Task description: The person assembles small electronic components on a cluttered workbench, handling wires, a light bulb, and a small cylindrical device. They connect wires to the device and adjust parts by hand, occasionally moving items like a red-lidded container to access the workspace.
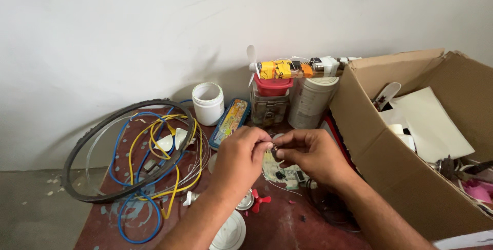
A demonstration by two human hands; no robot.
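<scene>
My left hand point(240, 158) and my right hand point(311, 155) meet above the middle of a dark red table point(287, 229). Between their fingertips they pinch a small dark part point(275, 151) with a thin white wire trailing from it. Just under the hands lies a pale green circuit board point(282, 174). A small red propeller point(260, 200) and a white round lid point(229, 232) lie near my left forearm.
A dark ring point(77, 150) with blue and yellow wires point(154, 170) coiled in it lies at left. A white jar point(208, 103), a flat printed tin point(229, 121), two canisters point(310, 101) topped by a taped tube with a white propeller stand by the wall. An open cardboard box point(411, 178) fills the right.
</scene>
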